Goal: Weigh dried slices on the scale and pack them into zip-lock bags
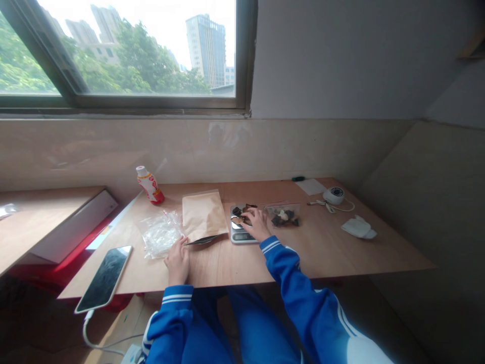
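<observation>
The left hand [178, 260] touches a corner of the gaping mouth of a kraft paper pouch [203, 215]; whether it pinches, I cannot tell. Beyond, the right hand [258, 225] curls over dark dried pieces [237, 211] on a digital scale [242, 240], its hold unclear. Farther back stands a red-and-white bottle [149, 184].

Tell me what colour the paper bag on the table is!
The paper bag is plain light brown outside; it shows in the head view.
</observation>
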Motion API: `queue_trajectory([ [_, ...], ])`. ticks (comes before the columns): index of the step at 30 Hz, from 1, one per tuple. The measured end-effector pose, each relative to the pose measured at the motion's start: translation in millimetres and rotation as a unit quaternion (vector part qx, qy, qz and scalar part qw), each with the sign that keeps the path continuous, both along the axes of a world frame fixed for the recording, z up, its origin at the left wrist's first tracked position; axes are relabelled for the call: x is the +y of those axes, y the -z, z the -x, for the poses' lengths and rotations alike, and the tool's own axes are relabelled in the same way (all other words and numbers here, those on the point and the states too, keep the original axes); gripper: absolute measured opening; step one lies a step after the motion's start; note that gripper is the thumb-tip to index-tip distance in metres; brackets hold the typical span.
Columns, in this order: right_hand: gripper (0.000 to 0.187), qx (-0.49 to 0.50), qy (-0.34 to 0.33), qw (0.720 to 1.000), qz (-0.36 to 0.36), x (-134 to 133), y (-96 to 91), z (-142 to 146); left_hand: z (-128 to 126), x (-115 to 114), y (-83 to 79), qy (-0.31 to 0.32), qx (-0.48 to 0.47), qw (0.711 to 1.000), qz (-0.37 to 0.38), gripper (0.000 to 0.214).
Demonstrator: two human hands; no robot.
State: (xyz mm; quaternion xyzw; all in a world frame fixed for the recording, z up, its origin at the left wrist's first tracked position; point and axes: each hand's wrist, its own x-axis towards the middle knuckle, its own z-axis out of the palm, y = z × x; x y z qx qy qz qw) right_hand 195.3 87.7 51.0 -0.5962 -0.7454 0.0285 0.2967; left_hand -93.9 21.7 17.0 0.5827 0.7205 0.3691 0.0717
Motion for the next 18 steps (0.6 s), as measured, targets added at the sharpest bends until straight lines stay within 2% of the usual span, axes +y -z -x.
queue_trajectory([
  [5, 0.016, -0.067, -0.022, 0.997, 0.005, 0.3, 4.8, 14.3, -1.7, -1.6, -3.2, 0.006, -0.006, 1.000, 0.003, 0.035],
  [9, 0.011, -0.017, -0.030, 0.999, -0.004, -4.8, -0.8, 15.7, 2.3, -3.4, -2.5, -0.006, 0.005, 1.000, -0.011, 0.035],
  [12, 0.014, 0.062, -0.039, 0.997, -0.026, -23.7, -9.7, 10.7, -0.7, -3.0, -4.1, -0.017, 0.032, 0.999, -0.036, 0.037],
  [14, 0.015, 0.096, -0.035, 0.994, -0.037, -41.4, -11.3, 2.5, -6.4, -0.2, -6.6, -0.001, 0.056, 0.997, -0.054, 0.039],
  [18, 0.014, 0.104, 0.039, 0.993, -0.048, -75.9, 7.6, -27.6, -16.5, 13.6, -12.9, 0.065, 0.098, 0.992, -0.047, 0.042],
])
